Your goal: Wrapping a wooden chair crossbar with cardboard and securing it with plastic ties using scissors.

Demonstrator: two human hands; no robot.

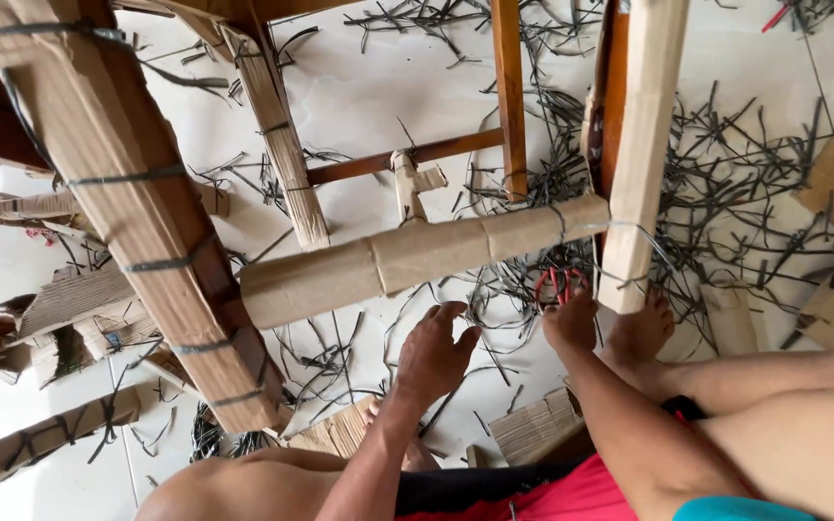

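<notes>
Under right hand (569, 323) — red-handled scissors (558, 286), blades hidden

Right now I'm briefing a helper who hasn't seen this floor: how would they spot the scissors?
Find the cardboard-wrapped horizontal rail running across the middle. Follow it right to the wrapped upright leg; just below that junction, the right hand holds the scissors. Their red loop handles stand out against the black strap scraps.
</notes>
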